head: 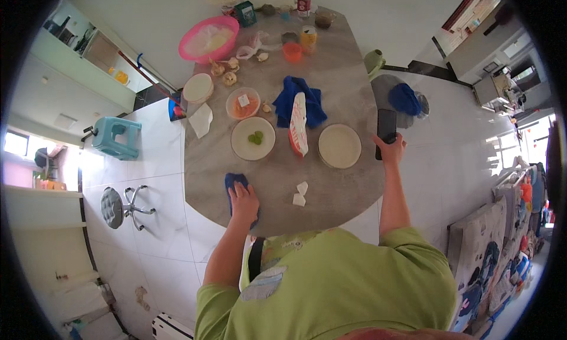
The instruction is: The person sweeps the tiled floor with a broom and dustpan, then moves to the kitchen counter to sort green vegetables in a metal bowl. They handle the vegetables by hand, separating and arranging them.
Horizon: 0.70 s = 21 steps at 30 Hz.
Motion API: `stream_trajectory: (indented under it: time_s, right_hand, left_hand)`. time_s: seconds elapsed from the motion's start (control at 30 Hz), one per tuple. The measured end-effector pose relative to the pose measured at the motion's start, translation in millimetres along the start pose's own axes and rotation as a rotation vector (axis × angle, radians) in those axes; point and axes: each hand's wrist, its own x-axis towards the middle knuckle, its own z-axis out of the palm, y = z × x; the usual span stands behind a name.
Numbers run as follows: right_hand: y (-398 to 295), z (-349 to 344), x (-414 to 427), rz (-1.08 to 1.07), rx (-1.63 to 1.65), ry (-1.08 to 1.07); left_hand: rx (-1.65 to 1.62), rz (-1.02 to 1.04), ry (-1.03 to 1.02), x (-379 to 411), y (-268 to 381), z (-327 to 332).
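Note:
My left hand (244, 205) lies over a folded blue cloth (234, 179) at the table's near left, its fingers bent onto the fabric. At the right edge of the table, my right hand (392, 150) grips the near end of a dark smartphone (386, 121). A white bowl with green pieces (255, 138) stands ahead of my left hand. Left of the phone is a pale round bowl (339, 146). Between the bowls a red-and-white plastic packet (299, 125) rests partly on a spread blue cloth (283, 102). Two white scraps (300, 194) lie between my hands.
Farther along the grey table (274, 216) are a lidded plastic tub (243, 103), garlic bulbs (229, 78), a pink basin (186, 41), an orange cup (292, 52) and a yellow can (308, 40). A teal stool (116, 137) and wheeled stool (112, 208) stand left.

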Motion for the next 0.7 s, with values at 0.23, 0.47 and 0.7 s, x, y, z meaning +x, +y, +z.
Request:
stream_trajectory:
  time_s: [0.23, 0.47, 0.7]
  right_hand:
    - [25, -49, -156, -0.32, -0.06, 0.186]
    - [-20, -51, -267, -0.472, -0.181, 0.195]
    - [-37, -35, -353, -0.506, -0.298, 0.143]
  left_hand:
    - [-0.047, 0.008, -0.053, 3, -5, -9]
    - [-0.203, 0.108, 0.027, -24, -24, -13]
    - [-0.474, 0.227, 0.51, -109, -68, 43]
